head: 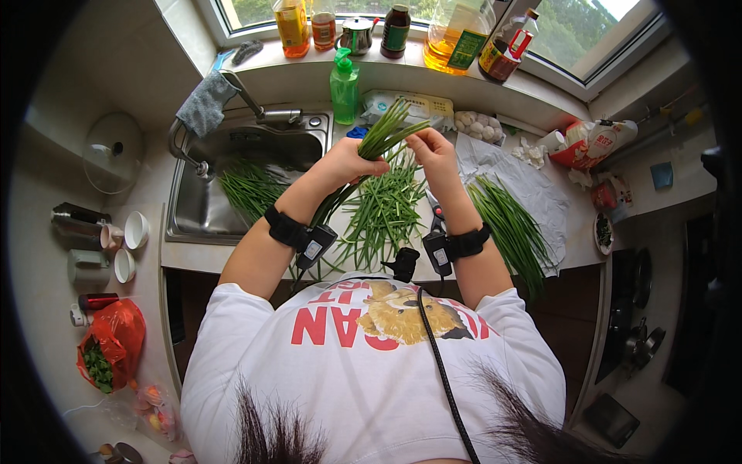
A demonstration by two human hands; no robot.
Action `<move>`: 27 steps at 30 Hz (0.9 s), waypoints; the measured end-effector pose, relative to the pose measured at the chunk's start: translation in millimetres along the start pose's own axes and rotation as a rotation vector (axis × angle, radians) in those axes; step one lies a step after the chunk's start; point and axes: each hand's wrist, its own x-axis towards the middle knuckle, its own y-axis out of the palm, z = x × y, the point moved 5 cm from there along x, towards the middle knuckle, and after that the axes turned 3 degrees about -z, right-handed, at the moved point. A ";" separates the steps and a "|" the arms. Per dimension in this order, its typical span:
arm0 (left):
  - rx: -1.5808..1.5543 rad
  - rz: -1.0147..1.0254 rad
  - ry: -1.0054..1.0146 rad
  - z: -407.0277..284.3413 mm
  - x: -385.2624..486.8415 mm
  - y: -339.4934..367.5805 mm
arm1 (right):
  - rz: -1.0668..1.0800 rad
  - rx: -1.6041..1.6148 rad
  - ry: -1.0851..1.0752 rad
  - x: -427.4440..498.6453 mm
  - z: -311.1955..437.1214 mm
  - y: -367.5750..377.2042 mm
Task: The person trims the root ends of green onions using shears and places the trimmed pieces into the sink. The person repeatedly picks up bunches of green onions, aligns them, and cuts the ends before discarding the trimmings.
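My left hand (346, 160) grips a bunch of garlic chives (387, 132), its pale stem ends pointing up and away from me. At those ends, the bent fingers of my right hand (432, 152) pinch at a stem; the exact contact is small. Below both hands, a loose heap of cut chives (382, 211) covers the counter. Scissors (437, 213) lie beside the heap, partly hidden by my right forearm. More long chives (510, 226) rest to the right, partly on a crumpled white sheet (536, 197) and overhanging the counter's front edge. Another bunch (252, 188) lies in the sink.
The steel sink (203, 214) with a cloth-draped faucet (246, 95) is at left. Behind my hands stand a green pump bottle (345, 93), a wipes pack (423, 107) and bagged garlic (478, 126). Oil and sauce bottles (458, 43) line the windowsill. Bowls (136, 230) sit far left.
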 end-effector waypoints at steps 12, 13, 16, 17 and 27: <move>-0.002 -0.005 -0.035 4.6 3.2 -4.7 | -0.106 0.073 0.104 -0.4 -8.6 -7.1; 0.006 -0.003 -0.033 3.9 3.3 -3.9 | -0.080 0.043 0.088 -1.1 -5.2 -3.2; -0.002 0.013 -0.015 2.1 2.8 -1.4 | -0.040 -0.039 0.040 -1.4 -1.5 0.0; -0.010 0.019 -0.008 1.6 2.4 -0.8 | -0.051 -0.062 0.025 0.1 -1.9 -2.2; -0.113 -0.007 -0.003 -3.5 5.0 -6.7 | 0.258 0.037 0.220 -17.4 -8.6 36.8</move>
